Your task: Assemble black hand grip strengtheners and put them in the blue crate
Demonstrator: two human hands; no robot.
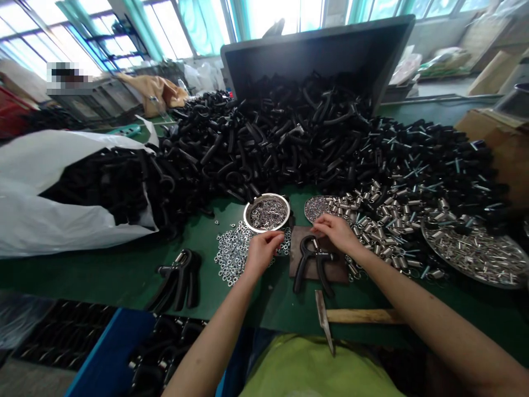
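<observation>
Green worktop (281, 309) fills the foreground of a workshop lit by windows. Beyond its near left edge, a blue crate (109, 344) stands by black grips. Along the near edge lies a hammer (359, 316), its head to the left and its wooden handle pointing right. Farther in, toward the left edge, a few assembled hand grips (182, 281) rest together.

Right of the surface's middle, one hand gripper (320, 256) lies on a dark pad (341, 273), its spring toward the pad's far edge and its legs reaching past the near one. The right hand (334, 230) is just beside that spring; its fingertips are drawn together, but I cannot tell whether they grasp anything. The left hand (264, 251) hovers by loose nuts (231, 253), thumb and fingers bunched, and any small piece between them is hidden.

Just past it sits a metal bowl (247, 216) of small parts. Springs (386, 220) spread toward the right edge. Behind, black handles (264, 138) pile up before a tipped grey tub (322, 58), with teal curtains (200, 25) farthest off.
</observation>
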